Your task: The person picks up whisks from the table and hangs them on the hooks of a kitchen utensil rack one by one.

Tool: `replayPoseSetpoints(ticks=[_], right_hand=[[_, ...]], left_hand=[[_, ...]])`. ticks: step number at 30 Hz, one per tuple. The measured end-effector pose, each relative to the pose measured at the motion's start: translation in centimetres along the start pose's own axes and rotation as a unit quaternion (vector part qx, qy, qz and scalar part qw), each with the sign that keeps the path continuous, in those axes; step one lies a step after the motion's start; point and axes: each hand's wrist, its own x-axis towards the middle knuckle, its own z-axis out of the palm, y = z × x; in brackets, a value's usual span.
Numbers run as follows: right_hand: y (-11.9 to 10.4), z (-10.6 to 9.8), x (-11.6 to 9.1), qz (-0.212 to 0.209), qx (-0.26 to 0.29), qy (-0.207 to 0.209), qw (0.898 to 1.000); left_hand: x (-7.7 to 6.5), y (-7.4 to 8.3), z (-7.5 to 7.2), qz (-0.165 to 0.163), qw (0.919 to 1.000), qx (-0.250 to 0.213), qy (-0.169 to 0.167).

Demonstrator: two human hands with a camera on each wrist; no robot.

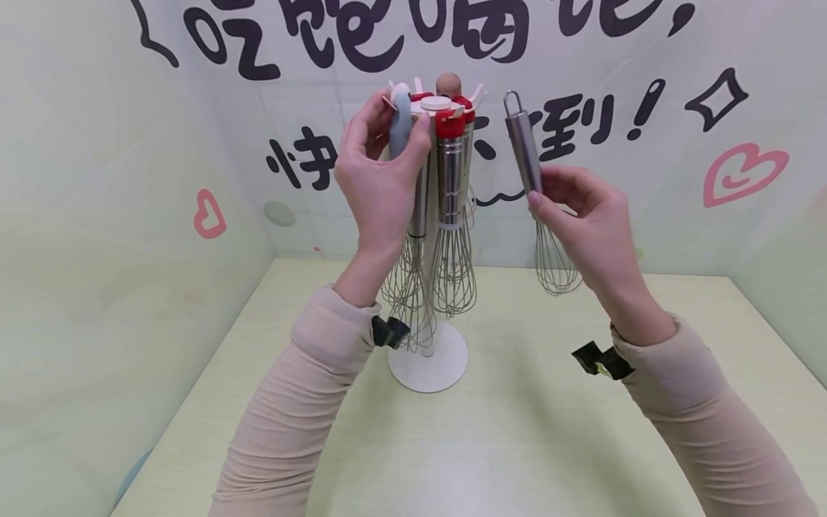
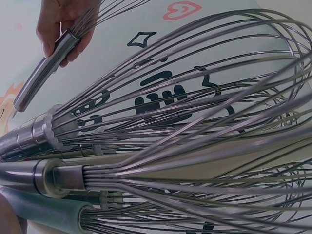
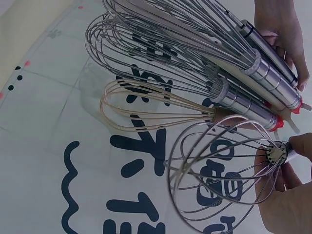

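At the top of a white rotating-style hanging stand [image 1: 452, 366], my left hand [image 1: 381, 187] pinches the blue-grey handle of a whisk [image 1: 400, 126] between thumb and fingers. That handle also appears low in the left wrist view. To the right of the stand, my right hand [image 1: 591, 222] grips a small steel whisk [image 1: 523, 147] by the lower part of its handle. Its hanging loop points up and its wires hang down, apart from the stand. The right wrist view shows this whisk's round wire head [image 3: 183, 168] near the hanging ones.
Several other whisks hang from the stand's hooks, among them a steel one with a red top [image 1: 450, 172] and one with a wooden handle end [image 1: 449, 85]. The stand is on a pale wooden table [image 1: 517, 445]. Behind it rises a printed backdrop [image 1: 678, 237].
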Motion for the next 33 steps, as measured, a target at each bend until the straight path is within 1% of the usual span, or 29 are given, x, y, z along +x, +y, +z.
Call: replayPoseSetpoints(ticks=[8, 15, 24, 30, 33], right_hand=[[-0.3, 0.8, 0.0, -0.004, -0.001, -0.01, 1.0], [-0.3, 1.3, 0.3, -0.002, -0.006, -0.004, 1.0], [-0.2, 1.8, 0.6, -0.006, -0.015, -0.013, 1.0], [-0.1, 2.1, 0.6, 0.0, -0.016, -0.015, 1.0], [-0.1, 2.2, 0.6, 0.003, -0.026, -0.018, 0.999]], left_hand=[[0.0, 0.1, 0.0, 0.002, 1.0, 0.004, 0.002], [-0.1, 0.0, 0.0, 0.002, 1.0, 0.003, 0.002], [-0.1, 0.0, 0.0, 0.005, 1.0, 0.007, 0.001], [-0.1, 0.0, 0.0, 0.004, 1.0, 0.007, -0.001], [0.0, 0.0, 0.0, 0.002, 1.0, 0.006, 0.0]])
